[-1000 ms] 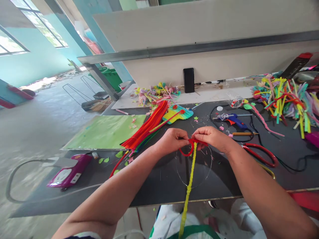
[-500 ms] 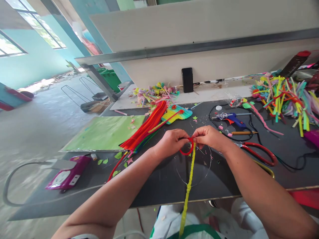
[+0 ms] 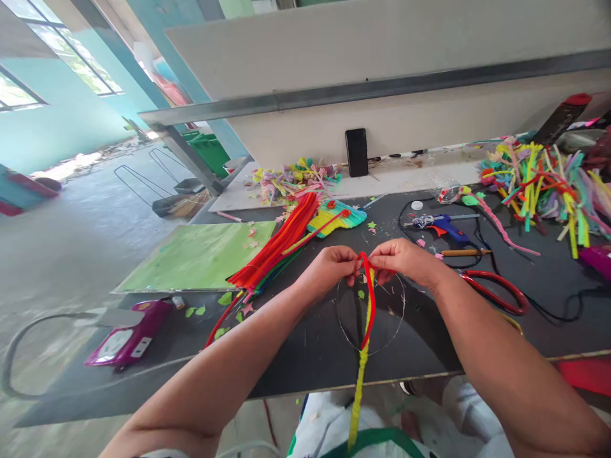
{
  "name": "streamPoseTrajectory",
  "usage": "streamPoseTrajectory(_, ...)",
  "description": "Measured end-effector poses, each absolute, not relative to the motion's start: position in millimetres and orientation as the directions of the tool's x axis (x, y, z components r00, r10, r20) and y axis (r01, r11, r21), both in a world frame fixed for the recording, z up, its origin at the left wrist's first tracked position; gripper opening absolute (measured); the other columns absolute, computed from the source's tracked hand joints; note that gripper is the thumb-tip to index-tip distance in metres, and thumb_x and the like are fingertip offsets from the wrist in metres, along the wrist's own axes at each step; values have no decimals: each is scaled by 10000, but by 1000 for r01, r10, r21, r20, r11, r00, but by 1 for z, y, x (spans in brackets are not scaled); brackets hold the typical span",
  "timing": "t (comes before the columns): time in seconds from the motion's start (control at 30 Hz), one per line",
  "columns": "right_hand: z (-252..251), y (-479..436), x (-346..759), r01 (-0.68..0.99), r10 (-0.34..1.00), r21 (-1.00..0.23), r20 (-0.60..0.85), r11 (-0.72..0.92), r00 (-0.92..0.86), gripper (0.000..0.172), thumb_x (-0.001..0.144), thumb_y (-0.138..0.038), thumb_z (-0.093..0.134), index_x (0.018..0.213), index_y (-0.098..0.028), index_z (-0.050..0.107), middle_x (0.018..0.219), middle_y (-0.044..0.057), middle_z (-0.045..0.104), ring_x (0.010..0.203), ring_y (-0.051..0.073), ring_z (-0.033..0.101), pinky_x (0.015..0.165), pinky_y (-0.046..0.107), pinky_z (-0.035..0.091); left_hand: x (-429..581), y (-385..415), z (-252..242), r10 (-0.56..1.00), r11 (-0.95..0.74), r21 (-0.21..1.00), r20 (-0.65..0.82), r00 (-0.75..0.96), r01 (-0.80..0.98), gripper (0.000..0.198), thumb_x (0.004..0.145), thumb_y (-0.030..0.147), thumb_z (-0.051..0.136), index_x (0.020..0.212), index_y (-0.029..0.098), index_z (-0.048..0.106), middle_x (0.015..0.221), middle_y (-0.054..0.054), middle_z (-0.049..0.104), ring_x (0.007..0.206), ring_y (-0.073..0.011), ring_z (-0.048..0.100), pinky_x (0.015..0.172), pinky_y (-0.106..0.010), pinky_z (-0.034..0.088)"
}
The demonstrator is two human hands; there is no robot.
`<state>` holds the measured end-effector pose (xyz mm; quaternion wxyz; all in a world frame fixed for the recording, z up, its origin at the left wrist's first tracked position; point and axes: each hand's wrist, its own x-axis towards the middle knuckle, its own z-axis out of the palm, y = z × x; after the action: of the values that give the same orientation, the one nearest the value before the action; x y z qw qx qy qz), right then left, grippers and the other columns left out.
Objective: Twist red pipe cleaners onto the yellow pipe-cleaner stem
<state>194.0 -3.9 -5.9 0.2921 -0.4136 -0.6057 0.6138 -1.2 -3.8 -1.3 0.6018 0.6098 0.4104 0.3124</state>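
My left hand (image 3: 329, 270) and my right hand (image 3: 405, 261) meet above the dark table (image 3: 296, 356), fingers pinched together. Between them they hold the top of a red pipe cleaner (image 3: 370, 305), which hangs down along a yellow twisted pipe-cleaner strand (image 3: 359, 381). The yellow strand runs from my fingers over the table's front edge toward my lap. A thin wire ring (image 3: 396, 318) lies on the table under my hands.
A bundle of red and orange pipe cleaners (image 3: 277, 248) lies left of my hands beside a green sheet (image 3: 195, 254). Red-handled scissors (image 3: 496, 292), a blue glue gun (image 3: 443, 226) and its cord sit right. Colourful scraps (image 3: 544, 178) pile far right; a phone (image 3: 356, 151) leans at the back; a purple power strip (image 3: 128, 334) lies left.
The red pipe cleaner was a small loop at my fingertips; now it is drawn out long and hangs down along the yellow strand. My hands stayed in almost the same place.
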Motion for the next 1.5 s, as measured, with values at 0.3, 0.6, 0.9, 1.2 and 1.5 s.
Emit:
streamPoseTrajectory(0.3,2,-7,196,193,828,-974,-201,-115,-523,338,745,-487,640,801,-154,641,736,40,682,538,120,603,501,229,449,-5,-4,-1,870,90,992,-121,479,87,203,681,286,694,685,108,595,622,-27,604,477,-76,519,495,-207,387)
streamPoseTrajectory(0.6,-10,-3,194,178,875,-984,-94,-9,-474,182,714,-321,658,769,-148,652,660,14,660,519,106,584,498,217,428,3,-7,-5,864,240,971,-226,451,27,223,698,306,677,682,112,568,584,-22,583,446,-83,506,461,-213,402)
streamPoseTrajectory(0.9,-3,-7,192,184,835,-981,-151,-61,-529,204,691,-329,676,750,-137,645,641,1,632,507,87,533,505,219,413,3,-7,-4,922,-8,993,-37,386,116,134,725,254,642,754,126,615,630,2,575,535,-57,495,522,-179,369)
streamPoseTrajectory(1.2,-7,-5,184,161,885,-985,-124,-56,-450,267,655,-355,711,802,-137,666,658,14,644,575,107,539,532,225,400,4,-6,-8,896,186,975,-120,427,-117,203,696,275,697,768,122,584,649,3,576,503,-52,503,510,-185,388)
streamPoseTrajectory(1.5,-10,-2,184,144,867,-988,-111,-46,-486,186,658,-318,694,753,-161,663,632,7,649,601,130,559,536,236,402,8,-4,-14,921,60,989,-4,389,-132,194,722,273,670,762,130,543,627,13,561,514,-69,521,520,-203,411)
